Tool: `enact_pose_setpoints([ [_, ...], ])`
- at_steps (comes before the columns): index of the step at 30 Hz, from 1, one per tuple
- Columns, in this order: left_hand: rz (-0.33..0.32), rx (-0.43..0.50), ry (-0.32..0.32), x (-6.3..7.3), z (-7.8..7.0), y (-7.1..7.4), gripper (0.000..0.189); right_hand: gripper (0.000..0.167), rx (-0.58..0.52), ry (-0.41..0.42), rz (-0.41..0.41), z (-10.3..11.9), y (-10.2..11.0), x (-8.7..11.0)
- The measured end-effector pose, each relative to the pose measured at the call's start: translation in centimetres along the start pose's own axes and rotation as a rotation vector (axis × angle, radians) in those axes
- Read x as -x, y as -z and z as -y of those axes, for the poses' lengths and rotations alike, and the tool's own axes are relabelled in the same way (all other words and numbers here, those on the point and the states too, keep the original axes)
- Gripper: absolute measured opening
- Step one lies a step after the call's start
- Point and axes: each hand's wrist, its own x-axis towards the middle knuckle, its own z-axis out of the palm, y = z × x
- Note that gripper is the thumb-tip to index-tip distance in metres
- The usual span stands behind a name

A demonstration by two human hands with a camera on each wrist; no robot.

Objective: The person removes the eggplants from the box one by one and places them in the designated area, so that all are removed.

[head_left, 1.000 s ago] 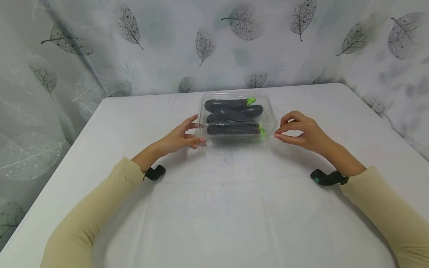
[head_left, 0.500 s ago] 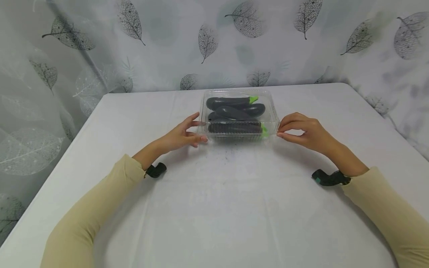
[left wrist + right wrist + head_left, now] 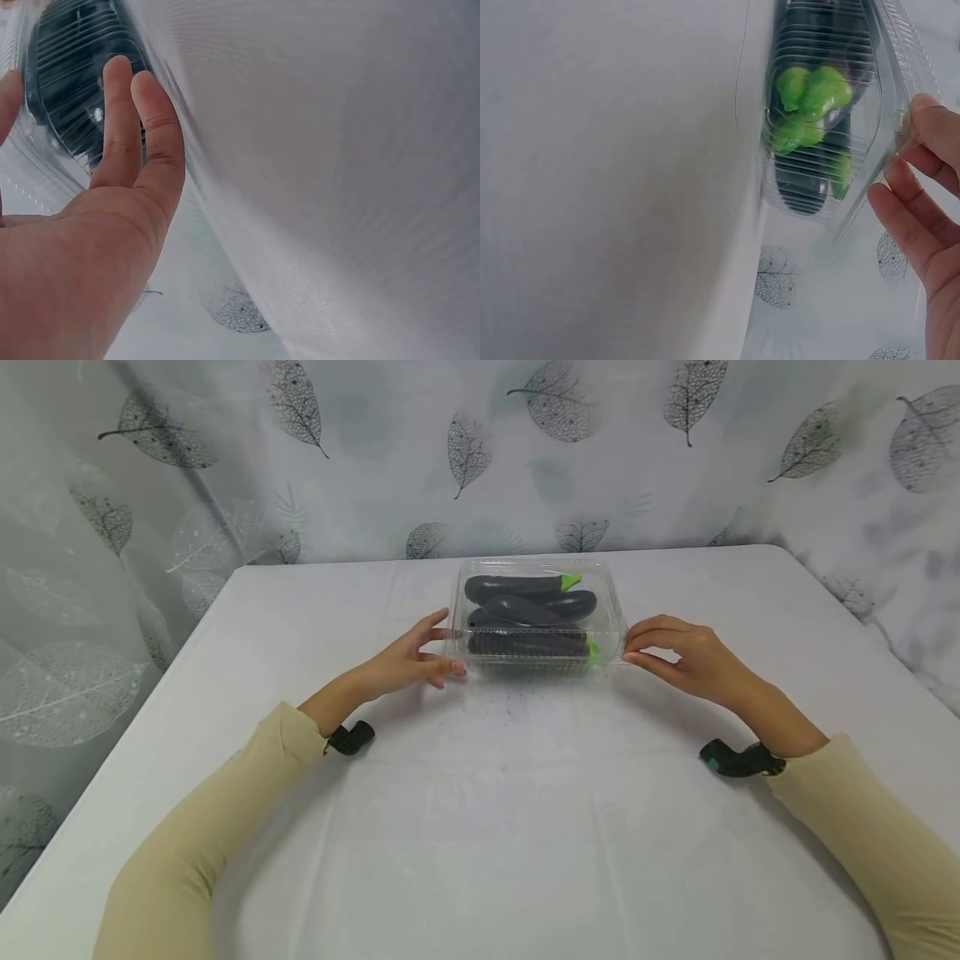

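Observation:
A clear plastic clamshell box (image 3: 607,597) stands toward the back of the table with its lid down. Inside lie several dark eggplants (image 3: 517,587) with bright green stem ends, grouped at one side in the right wrist view. My left hand (image 3: 408,662) is at the box's left side, fingers spread and fairly straight, thumb near the front left corner. In the left wrist view two fingers (image 3: 160,124) lie against the ribbed wall. At the front right corner my right hand (image 3: 690,660) pinches the box's projecting rim (image 3: 891,112) between thumb and fingertips.
A white cloth covers the table (image 3: 480,827), its far edge just behind the box. Behind hangs a pale curtain (image 3: 360,460) printed with grey leaves. Black wrist-camera mounts (image 3: 738,759) sit by both cuffs. Small dark specks lie in front of the box.
The view has shifted slightly, so the box and both hands appear a little farther right. The right fingers have drawn closer together at the box corner; the left hand keeps its place.

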Motion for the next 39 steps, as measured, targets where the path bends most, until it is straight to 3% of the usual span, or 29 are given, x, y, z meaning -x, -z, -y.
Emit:
enact_pose_setpoints([
  [7,0.006,0.024,0.011,-0.47,0.11,-0.39,0.095,0.046,-0.034,-0.042,0.013,0.06,0.13,0.13],
  [14,0.016,0.059,0.014,-0.33,0.35,-0.51,0.093,0.045,-0.03,-0.023,0.011,0.09,0.02,-0.03],
  [34,-0.044,0.068,0.035,-0.33,-0.14,-0.84,0.094,0.044,-0.047,-0.039,-0.019,0.02,-0.21,-0.12],
  [36,-0.05,0.058,0.045,-0.33,-0.18,-0.87,0.094,0.037,-0.057,-0.046,-0.021,0.07,-0.24,-0.09],
  [39,-0.057,0.053,0.058,-0.36,-0.17,-0.93,0.094,0.009,-0.062,-0.058,-0.027,0.17,-0.29,-0.07],
])
